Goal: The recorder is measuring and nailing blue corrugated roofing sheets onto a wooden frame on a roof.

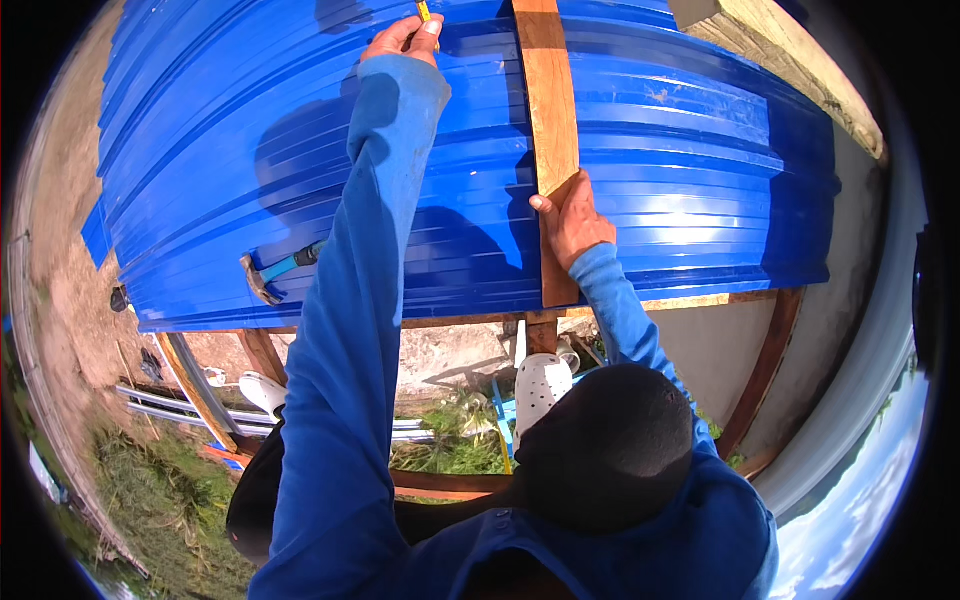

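Observation:
My left hand (405, 42) reaches far over the blue metal roofing sheets (460, 100), its fingers closed on a slim yellow pencil-like thing (424, 12). Its exact kind is too small to make out. Closer to me, my right hand (580, 222) grips a long brown wooden board (552, 110), thumb on the left edge and fingers laid across it. The board lies over the ribbed sheets, running away from me. Left of my left forearm, a claw hammer (268, 275) with a blue and black handle rests on the sheet, partly hidden by the sleeve.
Beneath the sheets' near edge are wooden frame members (765, 370). My white clogs (540, 392) show below, with grass (460, 440) and metal pipes (190, 408) lower down. A thick timber beam (800, 65) juts in at the far right beside a grey wall (850, 215).

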A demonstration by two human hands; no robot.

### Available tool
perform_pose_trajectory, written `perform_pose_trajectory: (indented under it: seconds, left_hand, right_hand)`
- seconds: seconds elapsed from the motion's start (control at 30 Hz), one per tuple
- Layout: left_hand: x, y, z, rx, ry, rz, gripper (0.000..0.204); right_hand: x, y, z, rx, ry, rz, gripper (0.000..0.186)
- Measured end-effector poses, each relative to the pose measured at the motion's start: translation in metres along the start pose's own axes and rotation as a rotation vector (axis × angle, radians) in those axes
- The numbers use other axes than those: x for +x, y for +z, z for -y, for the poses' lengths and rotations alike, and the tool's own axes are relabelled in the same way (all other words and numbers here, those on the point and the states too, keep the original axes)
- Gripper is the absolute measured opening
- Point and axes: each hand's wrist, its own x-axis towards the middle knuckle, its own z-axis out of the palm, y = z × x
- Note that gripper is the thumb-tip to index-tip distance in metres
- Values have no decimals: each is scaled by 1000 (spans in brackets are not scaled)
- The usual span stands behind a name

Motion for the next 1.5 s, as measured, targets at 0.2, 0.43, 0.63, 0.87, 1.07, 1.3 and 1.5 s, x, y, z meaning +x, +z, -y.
perform_pose_trajectory:
  seconds: [0.2,0.43,0.63,0.87,1.07,1.3,1.5]
  left_hand:
    - [-89,34,66,148,201,76,17]
    - [-120,38,91,338,592,82,21]
    - [-168,11,87,460,548,308,23]
    - [-218,-22,76,402,426,290,22]
    - [-269,-22,101,408,320,396,26]
    - [-262,-5,110,458,508,372,28]
    - [-286,-7,114,516,482,446,31]
  right_hand:
    - [2,1,-6,-15,18,22,90]
    - [4,6,-4,-31,-32,-52,92]
    - [5,9,-9,-27,-25,3,94]
    - [5,2,-6,-29,-25,17,89]
    - [3,6,-7,-49,-48,-32,92]
    - [3,3,-8,-39,-33,26,93]
    - [2,1,-7,-73,-7,63,94]
